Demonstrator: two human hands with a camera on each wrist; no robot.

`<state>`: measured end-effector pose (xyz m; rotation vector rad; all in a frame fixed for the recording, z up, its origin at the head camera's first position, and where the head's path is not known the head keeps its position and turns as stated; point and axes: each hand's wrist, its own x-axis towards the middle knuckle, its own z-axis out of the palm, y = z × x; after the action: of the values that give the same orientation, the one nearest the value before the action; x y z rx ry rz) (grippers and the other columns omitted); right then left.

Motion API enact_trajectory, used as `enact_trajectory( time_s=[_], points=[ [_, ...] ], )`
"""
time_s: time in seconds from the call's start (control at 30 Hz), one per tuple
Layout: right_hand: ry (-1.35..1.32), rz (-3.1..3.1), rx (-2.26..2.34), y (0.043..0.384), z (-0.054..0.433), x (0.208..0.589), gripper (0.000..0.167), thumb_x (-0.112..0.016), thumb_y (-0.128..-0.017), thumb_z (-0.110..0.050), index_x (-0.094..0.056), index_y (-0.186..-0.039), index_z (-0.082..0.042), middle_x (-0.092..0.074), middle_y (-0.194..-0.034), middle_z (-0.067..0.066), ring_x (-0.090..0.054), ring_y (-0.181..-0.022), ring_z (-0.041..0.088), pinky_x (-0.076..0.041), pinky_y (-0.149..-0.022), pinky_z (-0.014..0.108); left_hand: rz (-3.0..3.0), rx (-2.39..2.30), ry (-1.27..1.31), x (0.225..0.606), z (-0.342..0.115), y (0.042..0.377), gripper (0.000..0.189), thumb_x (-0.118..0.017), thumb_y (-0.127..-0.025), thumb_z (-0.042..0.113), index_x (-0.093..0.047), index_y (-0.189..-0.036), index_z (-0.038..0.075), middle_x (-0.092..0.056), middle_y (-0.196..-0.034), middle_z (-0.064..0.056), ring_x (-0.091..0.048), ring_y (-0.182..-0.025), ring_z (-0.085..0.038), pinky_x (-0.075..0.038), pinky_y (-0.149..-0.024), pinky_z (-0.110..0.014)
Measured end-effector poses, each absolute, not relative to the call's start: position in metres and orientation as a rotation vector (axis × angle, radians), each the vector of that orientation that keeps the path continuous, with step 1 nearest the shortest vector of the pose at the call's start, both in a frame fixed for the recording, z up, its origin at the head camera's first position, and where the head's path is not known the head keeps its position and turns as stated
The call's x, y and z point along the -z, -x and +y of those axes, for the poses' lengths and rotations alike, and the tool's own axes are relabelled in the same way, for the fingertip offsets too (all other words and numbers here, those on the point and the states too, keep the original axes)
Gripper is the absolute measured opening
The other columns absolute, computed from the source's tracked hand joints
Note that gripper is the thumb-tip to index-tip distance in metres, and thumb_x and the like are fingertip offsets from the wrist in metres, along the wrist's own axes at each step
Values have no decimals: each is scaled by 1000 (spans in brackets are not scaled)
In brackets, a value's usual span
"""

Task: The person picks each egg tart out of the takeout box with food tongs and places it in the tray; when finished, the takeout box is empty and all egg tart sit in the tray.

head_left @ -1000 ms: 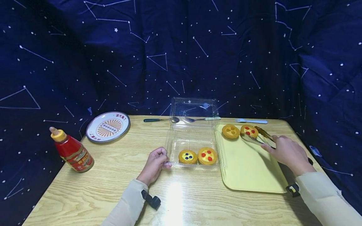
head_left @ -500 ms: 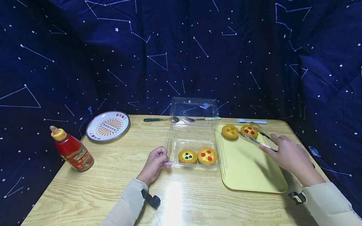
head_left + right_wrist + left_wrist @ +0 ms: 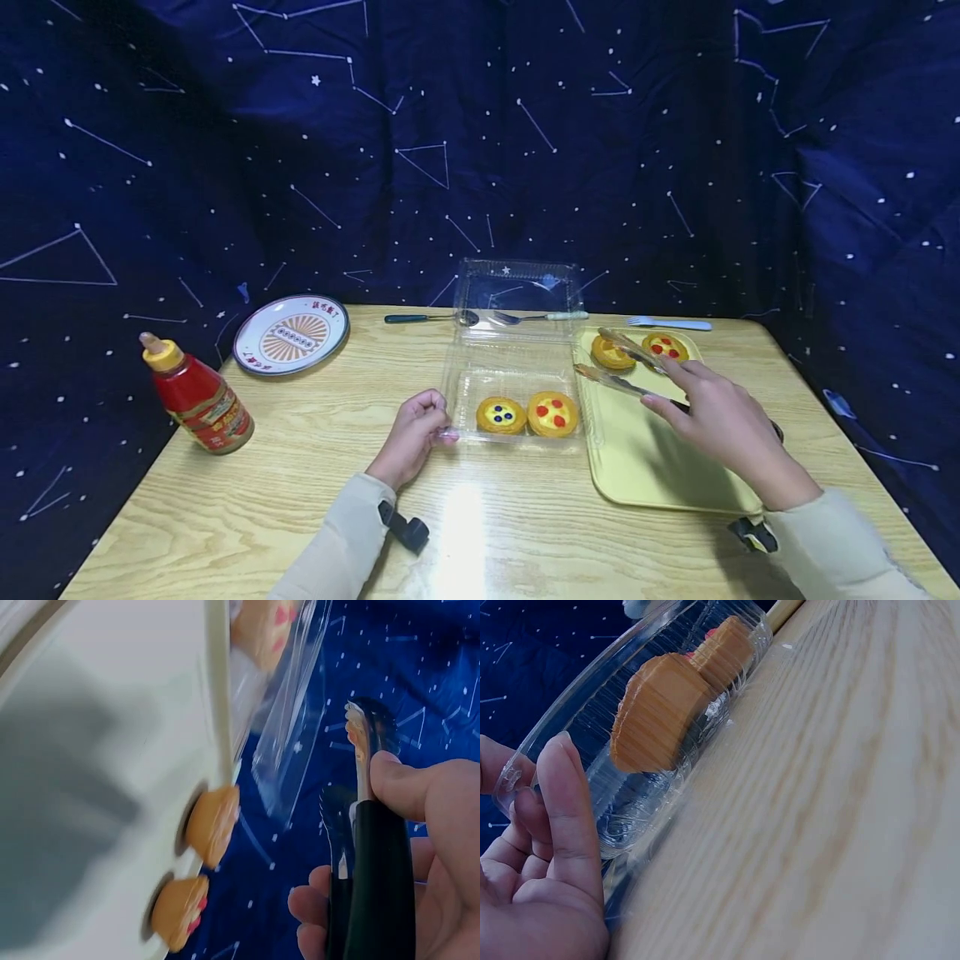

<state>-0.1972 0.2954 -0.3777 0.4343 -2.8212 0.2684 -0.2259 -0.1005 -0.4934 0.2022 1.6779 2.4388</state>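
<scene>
My left hand [image 3: 411, 437] pinches the front left corner of a hinged clear plastic container [image 3: 487, 379], its lid raised at the back. Inside sit a blue-dotted tart [image 3: 501, 415] and a red-dotted tart [image 3: 553, 414], side by side at the front. My right hand [image 3: 731, 421] grips tongs [image 3: 615, 382] by their black handles, above the yellow tray [image 3: 660, 467]. The tong tips are spread, with nothing between them, over the tray's left edge near a plain-topped tart [image 3: 611, 357]. Another red-dotted tart [image 3: 665, 346] lies right of that one on the tray.
Along the back edge lie a dark-handled spoon [image 3: 408, 318], a second utensil [image 3: 562, 316] partly behind the clear lid, and a light blue fork [image 3: 671, 323]. A patterned plate [image 3: 292, 335] is at back left. A red squeeze bottle [image 3: 202, 400] leans at the far left.
The tongs have lifted off the red-dotted tart on the tray and moved left toward the plain-topped one, empty. My left hand has stayed at the container's corner.
</scene>
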Motion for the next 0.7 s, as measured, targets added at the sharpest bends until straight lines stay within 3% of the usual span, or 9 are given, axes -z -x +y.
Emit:
enact_trajectory(
  time_s=[0.17, 0.5, 0.7],
  points=[
    [-522, -2833, -301, 200, 274, 379, 68, -63, -92, -49, -50, -142, -6, -56, -132, 24, -59, -108, 49, -51, -78, 66, 1674, -2454, -191, 493, -100, 227, 14, -46, -79, -9, -44, -77, 5, -40, -66, 0, -55, -60, -11, -56, -57, -21],
    [-740, -2843, -275, 208, 245, 387, 64, -71, -89, -42, -55, -139, -6, -58, -132, 22, -57, -115, 42, -49, -91, 61, 1672, -2452, -195, 493, -98, 228, 16, -45, -78, -11, -44, -77, 4, -40, -66, 0, -55, -59, -11, -57, -57, -21],
    [-917, -2794, -208, 212, 232, 389, 58, -72, -88, -39, -59, -135, -6, -64, -121, 16, -62, -106, 36, -53, -87, 56, 1664, -2459, -190, 495, -100, 228, 16, -45, -77, -11, -44, -77, 5, -42, -65, 1, -56, -58, -10, -56, -56, -20]
  ],
)
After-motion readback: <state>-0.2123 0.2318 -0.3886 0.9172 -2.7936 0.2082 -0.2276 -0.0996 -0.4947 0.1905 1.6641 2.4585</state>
